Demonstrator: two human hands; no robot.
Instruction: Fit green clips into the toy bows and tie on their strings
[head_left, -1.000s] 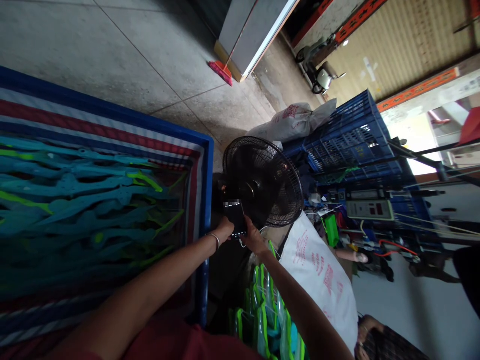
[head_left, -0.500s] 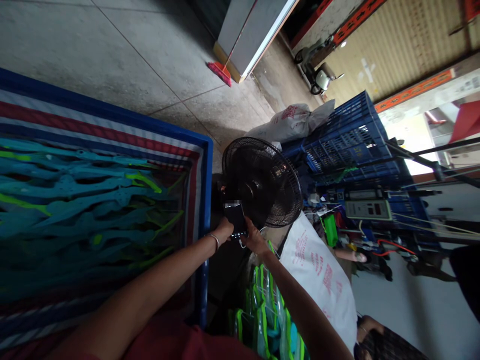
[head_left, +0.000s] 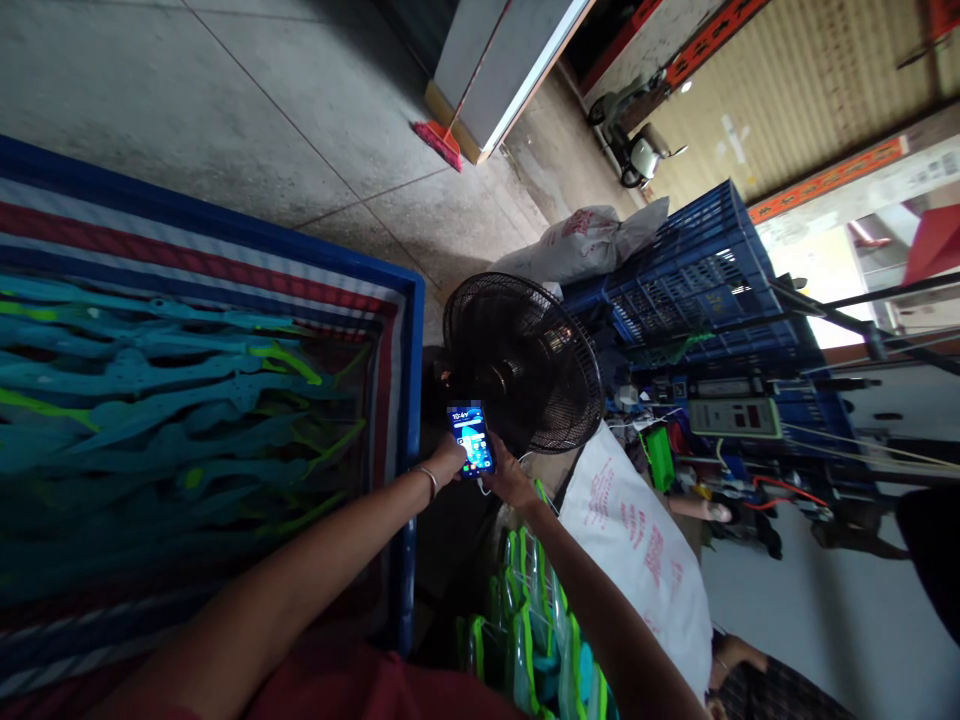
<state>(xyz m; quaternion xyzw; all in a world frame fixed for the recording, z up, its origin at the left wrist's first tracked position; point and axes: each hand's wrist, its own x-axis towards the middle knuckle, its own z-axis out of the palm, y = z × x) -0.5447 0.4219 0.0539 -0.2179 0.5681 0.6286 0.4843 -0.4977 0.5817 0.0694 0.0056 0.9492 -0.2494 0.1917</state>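
Observation:
A smartphone (head_left: 474,442) with a lit home screen is held between my two hands, in front of a black fan. My left hand (head_left: 448,460) grips its left side, the thumb over the screen. Around its lower right edge close the fingers of my right hand (head_left: 510,478). A white cable comes out of the phone's bottom end. Below my right hand are several clear pouches with green edging (head_left: 525,610). To the left of my left hand stands a blue crate (head_left: 414,400) with a striped lining, holding turquoise and lime-green strips (head_left: 165,400).
The black fan (head_left: 517,370) stands just beyond the phone. Right of it are a white printed sack (head_left: 637,550), blue crates (head_left: 690,280) and a meter box (head_left: 735,418). Another person's arm (head_left: 739,655) shows at lower right. A broom (head_left: 439,143) leans farther off.
The phone's screen has gone from a dark view to a bright home screen with icons. Both hands stay in nearly the same place around it.

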